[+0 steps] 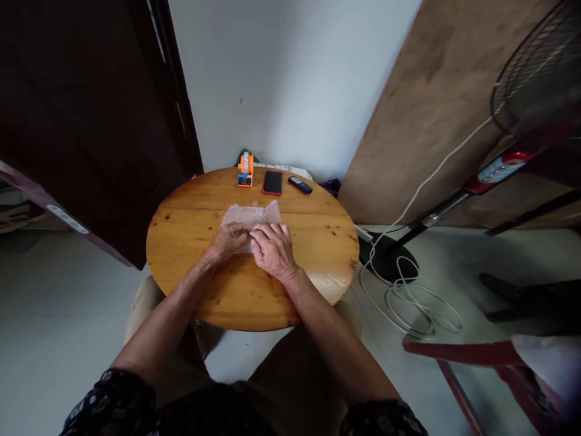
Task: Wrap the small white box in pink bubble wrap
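A piece of translucent bubble wrap (247, 214) lies on the round wooden table (322, 242), its far corner on the right sticking up. My left hand (229, 240) grips its near part, fingers curled. Close beside it, my right hand (274, 248) is closed on the same wrap, fingers bent over its near right side. The fingertips of both hands meet near the middle of the sheet. Whatever may lie inside or under the wrap is hidden by it and by my fingers.
At the table's far edge stand an orange and blue tape dispenser (246, 170), a red-edged phone (272, 183) and a small dark handset (300, 184). On the right are a standing fan (497, 169), a coiled white cable (411, 303) and a red chair (458, 351).
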Available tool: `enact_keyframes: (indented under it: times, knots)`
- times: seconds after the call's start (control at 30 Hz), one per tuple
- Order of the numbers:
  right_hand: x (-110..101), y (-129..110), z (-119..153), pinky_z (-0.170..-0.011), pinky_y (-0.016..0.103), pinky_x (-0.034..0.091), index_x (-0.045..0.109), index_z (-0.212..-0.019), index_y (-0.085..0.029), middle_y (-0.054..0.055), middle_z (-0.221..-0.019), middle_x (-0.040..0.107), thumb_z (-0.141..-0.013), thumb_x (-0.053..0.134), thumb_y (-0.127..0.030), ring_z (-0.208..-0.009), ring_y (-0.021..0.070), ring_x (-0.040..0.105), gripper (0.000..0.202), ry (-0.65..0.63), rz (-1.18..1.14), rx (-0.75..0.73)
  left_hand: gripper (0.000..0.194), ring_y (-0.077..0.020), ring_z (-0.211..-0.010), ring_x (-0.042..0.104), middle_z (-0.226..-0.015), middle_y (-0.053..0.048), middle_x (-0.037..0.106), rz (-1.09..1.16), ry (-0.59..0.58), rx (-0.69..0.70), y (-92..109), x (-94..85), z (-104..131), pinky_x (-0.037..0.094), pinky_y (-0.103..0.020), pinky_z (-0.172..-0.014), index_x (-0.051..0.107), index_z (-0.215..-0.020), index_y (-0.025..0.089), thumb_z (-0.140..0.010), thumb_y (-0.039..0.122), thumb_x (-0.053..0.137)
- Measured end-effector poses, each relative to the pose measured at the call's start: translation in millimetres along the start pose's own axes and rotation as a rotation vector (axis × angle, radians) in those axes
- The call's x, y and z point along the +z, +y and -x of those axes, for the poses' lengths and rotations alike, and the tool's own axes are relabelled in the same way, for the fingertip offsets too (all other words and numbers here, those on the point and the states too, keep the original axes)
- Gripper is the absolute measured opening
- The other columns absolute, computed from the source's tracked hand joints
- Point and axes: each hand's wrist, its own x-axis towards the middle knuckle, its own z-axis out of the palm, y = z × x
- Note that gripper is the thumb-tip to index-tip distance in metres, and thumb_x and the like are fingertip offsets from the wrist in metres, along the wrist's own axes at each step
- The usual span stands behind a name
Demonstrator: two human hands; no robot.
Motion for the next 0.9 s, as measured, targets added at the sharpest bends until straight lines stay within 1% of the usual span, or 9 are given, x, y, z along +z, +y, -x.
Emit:
enact_keyframes:
  times: [0.17, 0.27, 0.3, 0.37, 0.47, 0.57, 0.63, 0.73, 0.9]
  knots:
    - [5, -1, 0, -0.094, 0.041, 0.029, 0.069, -0.106, -0.017, 0.011, -0.113, 0.07, -0.096, 0.046, -0.027, -0.101, 0.0251, 0.053, 0.027, -0.061, -0.022, -0.029, 0.014, -0.019, -0.088, 0.065, -0.089, -0.004, 0.074, -0.007, -0.007, -0.028, 0, -5.8, -1, 0.05, -0.029, -0.084, 0.073, -0.084, 0.018, -0.074, 0.023, 0.065]
    - [4, -2, 0, -0.094, 0.042, 0.028, 0.068, -0.113, -0.018, 0.011, -0.116, 0.069, -0.095, 0.05, -0.031, -0.104, 0.0267, 0.052, 0.028, -0.099, -0.017, -0.03, 0.039, -0.0217, -0.099, 0.065, -0.106, -0.009, 0.073, -0.039, -0.005, -0.04, -3, -23.2, 2, 0.05, -0.033, -0.09, 0.071, -0.107, 0.018, -0.069, 0.027, 0.071]
    - [4, -2, 0, -0.094, 0.042, 0.028, 0.067, -0.116, -0.019, 0.011, -0.117, 0.069, -0.095, 0.051, -0.033, -0.105, 0.0273, 0.051, 0.03, -0.109, -0.012, -0.028, 0.047, -0.0216, -0.099, 0.065, -0.109, -0.009, 0.072, -0.049, -0.024, -0.041, -5, -30.6, 3, 0.05, -0.033, -0.089, 0.068, -0.115, 0.018, -0.069, 0.027, 0.07]
    - [2, -3, 0, -0.094, 0.043, 0.028, 0.065, -0.123, -0.021, 0.011, -0.12, 0.067, -0.097, 0.05, -0.036, -0.107, 0.028, 0.05, 0.034, -0.126, -0.003, -0.028, 0.052, -0.0205, -0.097, 0.065, -0.107, -0.008, 0.071, -0.095, -0.045, -0.037, -10, -44.1, 6, 0.05, -0.031, -0.085, 0.066, -0.122, 0.02, -0.07, 0.026, 0.067]
    - [1, -5, 0, -0.094, 0.044, 0.027, 0.062, -0.13, -0.025, 0.011, -0.121, 0.065, -0.098, 0.051, -0.039, -0.108, 0.0279, 0.049, 0.037, -0.152, 0.027, -0.039, 0.049, -0.0171, -0.078, 0.062, -0.087, -0.003, 0.067, -0.22, 0.007, -0.104, -16, -53.9, 9, 0.047, -0.026, -0.07, 0.068, -0.117, 0.018, -0.069, 0.023, 0.062]
    - [1, -7, 0, -0.094, 0.044, 0.028, 0.064, -0.127, -0.026, 0.01, -0.119, 0.064, -0.098, 0.051, -0.039, -0.107, 0.0273, 0.049, 0.034, -0.164, 0.063, -0.043, 0.041, -0.0149, -0.06, 0.053, -0.068, 0.001, 0.058, -0.345, 0.044, -0.195, -19, -50.5, 6, 0.04, -0.025, -0.059, 0.071, -0.108, 0.017, -0.069, 0.02, 0.057]
    - [1, -9, -1, -0.094, 0.044, 0.028, 0.065, -0.124, -0.025, 0.011, -0.118, 0.064, -0.099, 0.05, -0.038, -0.107, 0.0275, 0.049, 0.032, -0.17, 0.081, -0.038, 0.036, -0.0159, -0.059, 0.052, -0.064, 0.002, 0.057, -0.43, 0.045, -0.218, -19, -46.4, 3, 0.039, -0.025, -0.058, 0.072, -0.1, 0.018, -0.066, 0.018, 0.058]
    - [2, -13, -2, -0.093, 0.045, 0.029, 0.065, -0.124, -0.025, 0.012, -0.12, 0.063, -0.099, 0.051, -0.035, -0.107, 0.0287, 0.049, 0.031, -0.189, 0.094, -0.021, 0.03, -0.0193, -0.066, 0.057, -0.067, -0.001, 0.062, -0.526, 0.089, -0.222, -20, -46.0, -1, 0.039, -0.026, -0.062, 0.072, -0.09, 0.02, -0.062, 0.016, 0.062]
    - [2, -16, -3, -0.092, 0.046, 0.03, 0.059, -0.135, -0.027, 0.014, -0.12, 0.062, -0.098, 0.053, -0.028, -0.107, 0.0297, 0.049, 0.038, -0.215, 0.113, -0.031, 0.029, -0.0213, -0.068, 0.061, -0.07, -0.004, 0.066, -0.581, 0.151, -0.284, -26, -63.7, 8, 0.039, -0.027, -0.061, 0.072, -0.091, 0.02, -0.063, 0.028, 0.071]
